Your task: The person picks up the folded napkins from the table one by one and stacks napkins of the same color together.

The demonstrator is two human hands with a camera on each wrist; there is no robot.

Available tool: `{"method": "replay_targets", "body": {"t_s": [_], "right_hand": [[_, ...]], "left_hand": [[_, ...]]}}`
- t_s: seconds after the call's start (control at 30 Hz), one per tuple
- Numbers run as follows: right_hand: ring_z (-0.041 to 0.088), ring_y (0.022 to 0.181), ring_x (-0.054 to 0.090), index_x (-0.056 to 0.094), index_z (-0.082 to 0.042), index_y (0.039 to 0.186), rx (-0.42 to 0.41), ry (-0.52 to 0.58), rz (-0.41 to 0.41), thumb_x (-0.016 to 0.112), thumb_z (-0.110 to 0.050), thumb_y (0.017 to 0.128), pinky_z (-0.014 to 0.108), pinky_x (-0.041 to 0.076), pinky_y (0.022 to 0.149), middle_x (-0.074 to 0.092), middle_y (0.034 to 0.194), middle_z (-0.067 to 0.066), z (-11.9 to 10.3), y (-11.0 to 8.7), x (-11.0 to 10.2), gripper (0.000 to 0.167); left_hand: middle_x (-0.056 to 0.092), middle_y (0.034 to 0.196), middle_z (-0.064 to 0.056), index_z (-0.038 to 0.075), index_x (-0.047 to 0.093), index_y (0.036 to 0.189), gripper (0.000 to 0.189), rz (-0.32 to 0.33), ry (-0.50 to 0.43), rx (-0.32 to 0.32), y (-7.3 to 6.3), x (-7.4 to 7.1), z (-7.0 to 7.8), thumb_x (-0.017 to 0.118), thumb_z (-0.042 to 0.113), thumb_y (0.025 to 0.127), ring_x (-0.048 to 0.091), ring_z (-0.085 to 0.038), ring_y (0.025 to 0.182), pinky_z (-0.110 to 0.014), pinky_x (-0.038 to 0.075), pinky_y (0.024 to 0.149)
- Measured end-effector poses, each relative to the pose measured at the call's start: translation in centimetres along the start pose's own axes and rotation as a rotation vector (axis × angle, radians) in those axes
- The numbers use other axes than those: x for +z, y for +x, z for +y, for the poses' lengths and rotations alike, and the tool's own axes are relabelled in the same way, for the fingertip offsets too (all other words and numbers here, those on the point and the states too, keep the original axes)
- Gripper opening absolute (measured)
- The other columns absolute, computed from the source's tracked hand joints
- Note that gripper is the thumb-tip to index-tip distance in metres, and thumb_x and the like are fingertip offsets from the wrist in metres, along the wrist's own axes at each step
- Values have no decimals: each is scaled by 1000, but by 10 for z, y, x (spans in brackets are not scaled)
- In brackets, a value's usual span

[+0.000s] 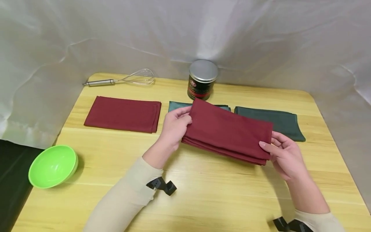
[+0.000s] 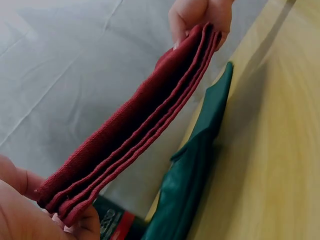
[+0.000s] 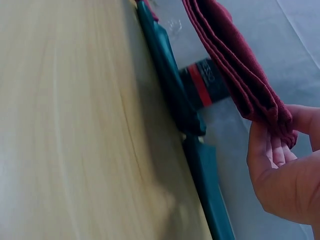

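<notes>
Both hands hold a folded dark red cloth (image 1: 229, 130) up off the table, tilted down to the right in the head view. The left hand (image 1: 175, 127) pinches its left end, thumb on top and fingers beneath. At the right end, the right hand (image 1: 285, 154) grips it the same way. Several fold layers of the cloth (image 2: 135, 120) show along its near edge in the left wrist view. Behind it lies a green folded cloth (image 1: 181, 105), mostly hidden by the red one. Another dark green folded cloth (image 1: 269, 120) lies beside that, to the right.
A second dark red folded cloth (image 1: 123, 114) lies flat on the left of the wooden table (image 1: 203, 199). Behind it rests a metal whisk (image 1: 99, 82). A black espresso tin (image 1: 203, 79) stands at the back middle. A bright green bowl (image 1: 53, 166) sits at the left edge.
</notes>
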State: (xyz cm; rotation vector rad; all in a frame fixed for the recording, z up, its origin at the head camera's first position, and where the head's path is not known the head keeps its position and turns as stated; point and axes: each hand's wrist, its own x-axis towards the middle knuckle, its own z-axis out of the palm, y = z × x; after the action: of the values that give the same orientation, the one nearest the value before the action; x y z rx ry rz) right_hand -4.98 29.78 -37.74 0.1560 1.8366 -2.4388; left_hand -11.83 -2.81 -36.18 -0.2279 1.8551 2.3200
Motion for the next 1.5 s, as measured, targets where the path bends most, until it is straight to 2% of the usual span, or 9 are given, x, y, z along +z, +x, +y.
{"method": "replay_targets", "body": {"t_s": [0.2, 0.33, 0.47, 0.67, 0.93, 1.17, 1.37, 1.5], "right_hand": [[16, 77, 70, 66, 1, 119, -12, 50, -42, 63, 16, 89, 27, 57, 66, 71, 94, 7, 2, 11, 23, 33], [16, 78, 70, 66, 2, 118, -17, 66, -48, 64, 17, 88, 28, 58, 66, 71, 92, 6, 4, 17, 37, 33], [16, 79, 70, 66, 1, 116, -7, 70, -46, 65, 16, 88, 29, 58, 68, 70, 88, 5, 9, 24, 51, 32], [17, 80, 68, 63, 2, 117, 11, 65, -44, 69, 14, 86, 31, 58, 70, 68, 87, 5, 15, 38, 77, 33], [19, 82, 69, 57, 3, 119, 47, 47, -66, 69, 15, 84, 35, 58, 71, 69, 92, 7, 19, 60, 128, 39], [21, 82, 68, 58, 2, 116, 49, 56, -107, 67, 16, 85, 38, 59, 71, 65, 91, 8, 23, 73, 166, 35], [23, 83, 67, 60, 1, 113, 50, 83, -106, 67, 15, 84, 38, 59, 70, 64, 93, 10, 27, 88, 193, 32], [24, 82, 67, 61, 0, 110, 66, 93, -106, 67, 16, 83, 38, 59, 69, 65, 93, 11, 31, 97, 207, 32]], "left_hand": [[67, 119, -9, 1, 65, 129, 46, 61, 8, 13, 4, -20, 9, 54, -9, 86, 61, -17, 106, -30, 48, 88], [66, 120, -11, 1, 65, 130, 46, 89, 2, 13, 7, -32, 15, 54, -9, 86, 61, -18, 103, -30, 49, 85], [63, 124, -11, 1, 64, 131, 47, 97, 3, 0, 12, -46, 23, 54, -9, 87, 60, -20, 104, -30, 50, 82], [56, 134, -13, -3, 59, 136, 50, 99, 11, 10, 19, -72, 35, 52, -12, 87, 54, -20, 112, -29, 48, 89], [55, 135, -11, -2, 62, 134, 49, 243, 72, 63, 21, -108, 56, 50, -13, 87, 53, -19, 109, -27, 47, 83], [55, 132, -8, 1, 66, 130, 45, 334, 113, 105, 22, -135, 77, 50, -9, 89, 52, -18, 109, -25, 45, 82], [54, 131, -6, 3, 68, 127, 41, 414, 162, 108, 30, -154, 87, 50, -6, 91, 50, -16, 108, -27, 43, 82], [55, 124, -5, 5, 71, 124, 42, 475, 193, 82, 38, -165, 88, 49, -6, 90, 51, -15, 99, -28, 42, 79]]}}
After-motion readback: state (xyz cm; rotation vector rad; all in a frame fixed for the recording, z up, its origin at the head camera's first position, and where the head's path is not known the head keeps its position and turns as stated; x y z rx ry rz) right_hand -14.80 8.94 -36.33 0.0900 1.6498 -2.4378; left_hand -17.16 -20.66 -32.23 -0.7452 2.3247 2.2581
